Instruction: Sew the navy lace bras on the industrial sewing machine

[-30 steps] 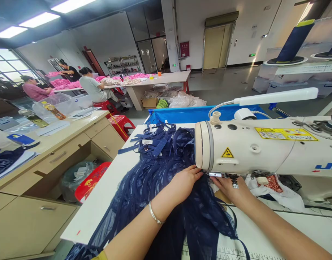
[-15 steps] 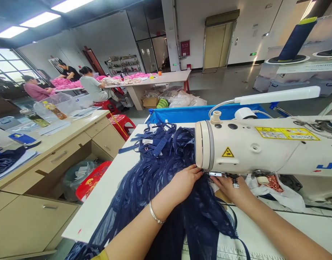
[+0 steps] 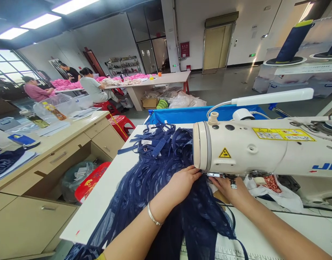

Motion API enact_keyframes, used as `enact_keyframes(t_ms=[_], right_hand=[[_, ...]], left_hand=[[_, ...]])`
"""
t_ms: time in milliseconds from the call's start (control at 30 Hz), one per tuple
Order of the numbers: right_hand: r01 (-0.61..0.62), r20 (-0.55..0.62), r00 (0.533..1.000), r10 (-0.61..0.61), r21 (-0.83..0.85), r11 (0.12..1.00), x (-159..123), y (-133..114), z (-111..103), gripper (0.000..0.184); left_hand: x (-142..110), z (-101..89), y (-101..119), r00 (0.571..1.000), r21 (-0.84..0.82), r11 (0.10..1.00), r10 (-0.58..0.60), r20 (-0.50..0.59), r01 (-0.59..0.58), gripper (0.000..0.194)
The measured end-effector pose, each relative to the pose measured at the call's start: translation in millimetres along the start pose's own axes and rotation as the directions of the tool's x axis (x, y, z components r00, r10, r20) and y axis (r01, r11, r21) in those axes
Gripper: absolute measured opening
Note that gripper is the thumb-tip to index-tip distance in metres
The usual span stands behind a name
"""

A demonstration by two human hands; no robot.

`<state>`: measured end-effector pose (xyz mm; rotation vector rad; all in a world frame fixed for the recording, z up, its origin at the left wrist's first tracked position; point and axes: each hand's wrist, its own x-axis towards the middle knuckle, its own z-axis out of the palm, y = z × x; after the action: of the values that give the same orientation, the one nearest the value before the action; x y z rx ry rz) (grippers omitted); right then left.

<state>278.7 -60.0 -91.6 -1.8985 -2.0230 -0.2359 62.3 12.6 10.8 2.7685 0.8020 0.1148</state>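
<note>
A heap of navy sheer lace garments (image 3: 152,177), with narrow straps and a small ring, lies over the white table of a sewing machine (image 3: 236,144). My left hand (image 3: 183,184) is closed on a navy garment (image 3: 201,213), its fingers pressed together just left of the needle area under the machine head. From the other side my right hand (image 3: 232,189) reaches in below the head. Its fingers are bent in at the cloth's edge, partly hidden by metal machine parts. The garment hangs forward over a printed ruler (image 3: 225,252) at the table's front.
A white lamp arm (image 3: 274,96) rises over the machine. Behind it is a blue cloth bin (image 3: 179,116). Left stands a desk (image 3: 81,131) with bottles and papers, beside red stools (image 3: 121,124). Navy thread cones (image 3: 294,43) stand at right. Several people sit near pink fabric farther back.
The view has shifted slightly, so the machine appears a little farther left. Both hands keep almost the same place at the cloth beneath the machine head.
</note>
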Motion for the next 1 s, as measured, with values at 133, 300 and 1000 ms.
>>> enact_keyframes(t_ms=[133,300,1000], right_hand=[[0.069,0.046,0.997,-0.065,-0.097,0.993,1,1,1,0.029],[0.179,0.058,0.984,-0.171,-0.167,0.970,-1,8,3,0.037],[0.170,0.031,0.985,-0.171,0.026,0.985,18,-11,-38,0.034]], left_hand=[[0,0.4,0,1.000,0.025,1.000,0.010,0.001,-0.010,0.039],[1,1.6,0,1.000,0.041,0.999,0.020,-0.008,-0.019,0.038],[2,-4.7,7,0.998,0.242,0.968,-0.066,0.013,0.061,0.029]])
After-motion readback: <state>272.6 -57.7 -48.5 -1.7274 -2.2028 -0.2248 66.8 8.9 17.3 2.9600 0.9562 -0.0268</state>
